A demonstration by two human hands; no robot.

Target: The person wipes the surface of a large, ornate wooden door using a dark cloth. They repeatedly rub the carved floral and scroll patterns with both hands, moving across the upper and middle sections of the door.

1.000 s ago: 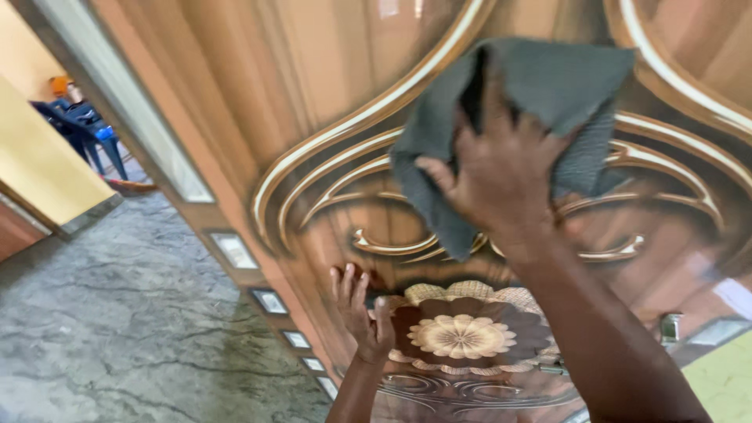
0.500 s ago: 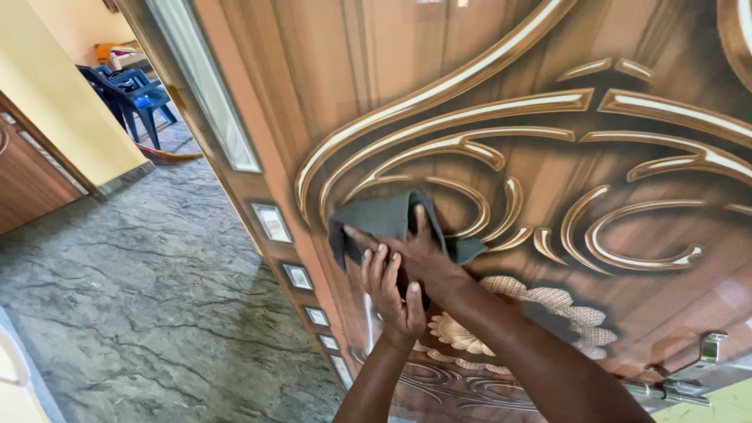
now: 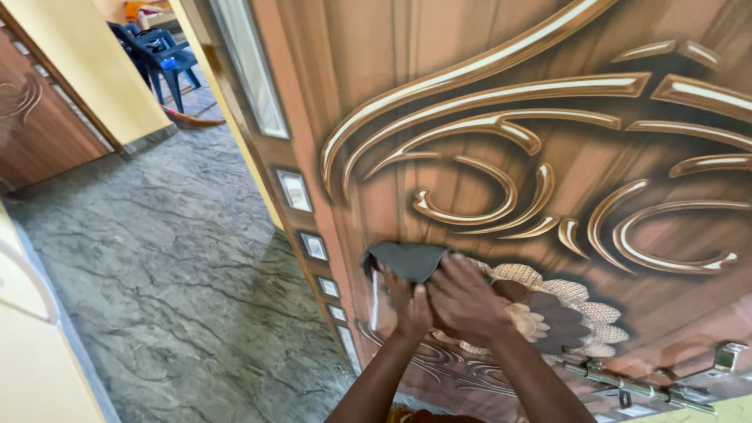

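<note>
Two hands meet at the lower centre of the frame, pressed against a carved wooden door. The right hand clutches a dark grey cloth against the panel, just left of a beige flower carving. The left hand lies beside it, touching the cloth's lower edge; its grip cannot be told. A metal latch sits at lower right. Grey marbled floor spreads leftward. Farther off, at the upper left, stands a blue plastic chair.
</note>
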